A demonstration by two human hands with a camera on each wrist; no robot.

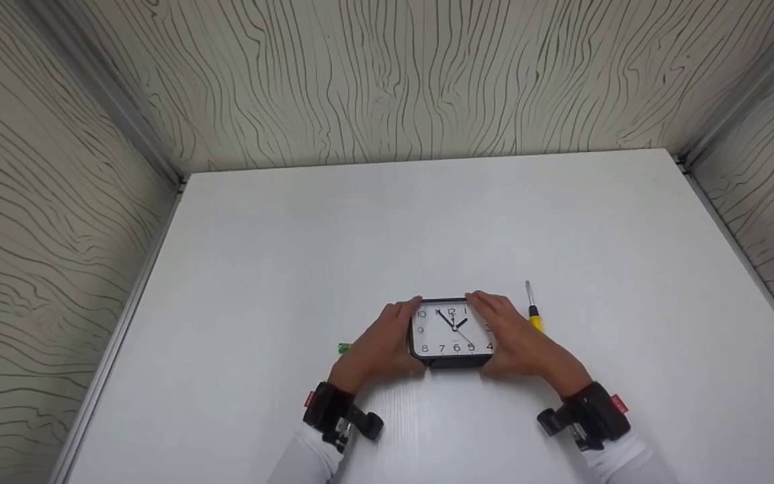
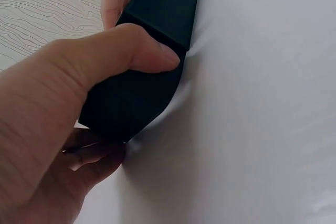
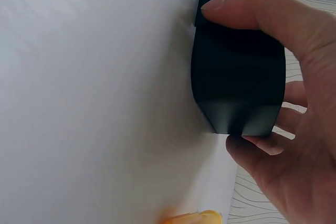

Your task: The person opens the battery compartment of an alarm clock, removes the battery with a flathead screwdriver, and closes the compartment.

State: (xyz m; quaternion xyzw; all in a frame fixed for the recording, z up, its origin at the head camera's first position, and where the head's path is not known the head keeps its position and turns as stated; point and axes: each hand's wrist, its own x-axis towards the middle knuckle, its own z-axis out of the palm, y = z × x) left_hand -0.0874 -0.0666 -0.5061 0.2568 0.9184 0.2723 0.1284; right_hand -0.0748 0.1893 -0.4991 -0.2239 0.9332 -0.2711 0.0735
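A rectangular alarm clock [image 1: 441,336] with a white dial and dark case sits between both hands in the head view, its face turned up toward the camera. My left hand [image 1: 383,343] grips its left side, and my right hand [image 1: 518,339] grips the right side. In the left wrist view the thumb presses on the clock's dark underside [image 2: 131,95] while fingers curl round the far side. The right wrist view shows the same dark case [image 3: 239,72] held between thumb and fingers.
Just right of the right hand lies a screwdriver [image 1: 533,316] with a yellow and black handle. A small green object [image 1: 343,347] pokes out beside the left hand, mostly hidden. The white table [image 1: 279,235] is bounded by wood-patterned panels [image 1: 387,81].
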